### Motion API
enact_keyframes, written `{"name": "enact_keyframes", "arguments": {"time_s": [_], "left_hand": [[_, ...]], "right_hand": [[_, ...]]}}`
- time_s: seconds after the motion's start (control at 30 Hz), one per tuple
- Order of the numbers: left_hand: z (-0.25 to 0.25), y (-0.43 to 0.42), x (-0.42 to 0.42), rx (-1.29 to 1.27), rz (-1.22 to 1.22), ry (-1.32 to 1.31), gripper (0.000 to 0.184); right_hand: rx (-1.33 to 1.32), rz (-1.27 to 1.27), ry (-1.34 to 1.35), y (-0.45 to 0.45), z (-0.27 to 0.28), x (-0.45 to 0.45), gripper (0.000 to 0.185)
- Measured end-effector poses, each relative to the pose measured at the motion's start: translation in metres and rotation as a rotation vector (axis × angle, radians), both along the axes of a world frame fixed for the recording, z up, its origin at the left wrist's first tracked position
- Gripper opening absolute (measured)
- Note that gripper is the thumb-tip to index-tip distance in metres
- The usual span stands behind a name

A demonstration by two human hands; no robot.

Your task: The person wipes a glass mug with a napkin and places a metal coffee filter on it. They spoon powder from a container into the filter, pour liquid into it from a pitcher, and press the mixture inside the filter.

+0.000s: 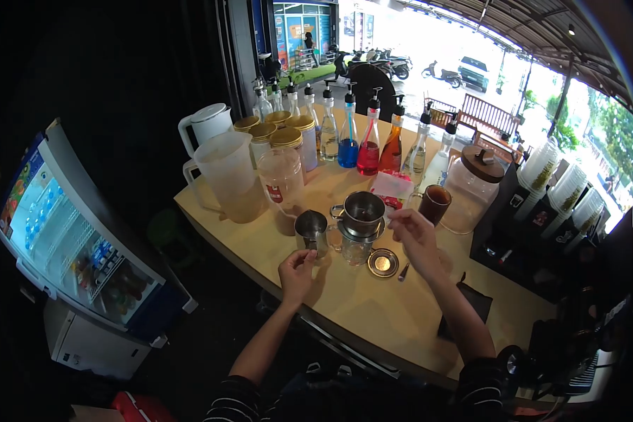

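My left hand (298,276) pinches the handle of a small metal pitcher (311,231), which stands on the wooden counter. To its right, a metal drip coffee filter (364,213) sits on top of a clear glass mug (356,252). My right hand (416,235) is just right of the filter, with its fingers curled together; what they hold, if anything, I cannot make out. On the counter below that hand lie a round metal filter disc (383,263) and a small spoon (404,271).
Behind stand syrup bottles with pumps (369,144), gold-lidded jars (302,133), plastic pitchers (228,172) and a clear plastic jar (281,184). A brown mug (435,204), a red-white packet (392,188) and a wooden-lidded jar (473,188) are right. Cup stacks (568,186) stand farther right.
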State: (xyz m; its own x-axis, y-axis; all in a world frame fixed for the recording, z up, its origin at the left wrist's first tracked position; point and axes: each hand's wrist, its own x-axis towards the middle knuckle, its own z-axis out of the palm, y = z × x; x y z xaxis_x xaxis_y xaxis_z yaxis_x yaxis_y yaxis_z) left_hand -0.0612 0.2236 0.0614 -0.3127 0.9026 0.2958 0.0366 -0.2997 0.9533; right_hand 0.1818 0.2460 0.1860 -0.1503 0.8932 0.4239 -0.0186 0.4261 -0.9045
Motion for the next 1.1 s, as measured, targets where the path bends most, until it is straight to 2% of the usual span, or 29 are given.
{"name": "enact_keyframes", "arguments": {"time_s": [0.07, 0.13, 0.2, 0.3, 0.4, 0.53, 0.6, 0.63, 0.7, 0.83, 0.9, 1.03, 1.1], "left_hand": [[-0.007, -0.010, -0.001, 0.025, 0.040, 0.006, 0.024], [-0.004, -0.023, 0.002, 0.026, 0.051, 0.048, 0.023], [0.003, -0.035, 0.007, -0.005, 0.043, 0.064, 0.020], [0.016, -0.047, 0.007, 0.201, -0.068, 0.241, 0.015], [0.030, -0.060, -0.003, 0.201, -0.105, 0.368, 0.015], [0.029, -0.072, -0.029, 0.144, -0.083, 0.335, 0.015], [0.019, -0.073, -0.042, 0.065, -0.041, 0.224, 0.015], [0.016, -0.074, -0.048, 0.045, -0.040, 0.213, 0.017], [0.012, -0.074, -0.056, 0.062, -0.034, 0.155, 0.018], [0.010, -0.068, -0.068, 0.078, -0.048, 0.040, 0.021], [0.013, -0.064, -0.072, 0.078, -0.073, 0.001, 0.021], [0.023, -0.049, -0.069, 0.108, -0.143, -0.042, 0.022], [0.028, -0.037, -0.062, 0.114, -0.173, -0.067, 0.022]], "right_hand": [[0.110, 0.074, -0.129, -0.015, -0.004, -0.012, 0.013], [0.102, 0.138, -0.183, -0.025, -0.018, -0.027, 0.014], [0.074, 0.249, -0.357, -0.036, -0.029, -0.048, 0.017], [-0.033, 0.163, -0.382, -0.044, -0.042, -0.072, 0.022], [-0.106, 0.149, -0.470, -0.037, -0.069, -0.084, 0.025], [-0.127, 0.164, -0.526, -0.031, -0.080, -0.096, 0.027], [-0.204, 0.209, -0.307, -0.026, -0.094, -0.101, 0.027], [-0.202, 0.203, -0.305, -0.027, -0.099, -0.103, 0.027], [-0.237, 0.264, -0.046, -0.029, -0.102, -0.106, 0.023], [-0.222, 0.202, -0.034, -0.039, -0.091, -0.101, 0.022], [-0.261, 0.273, 0.088, -0.046, -0.088, -0.098, 0.019], [-0.303, 0.244, 0.142, -0.064, -0.071, -0.085, 0.016], [-0.278, 0.243, 0.286, -0.071, -0.058, -0.075, 0.010]]}}
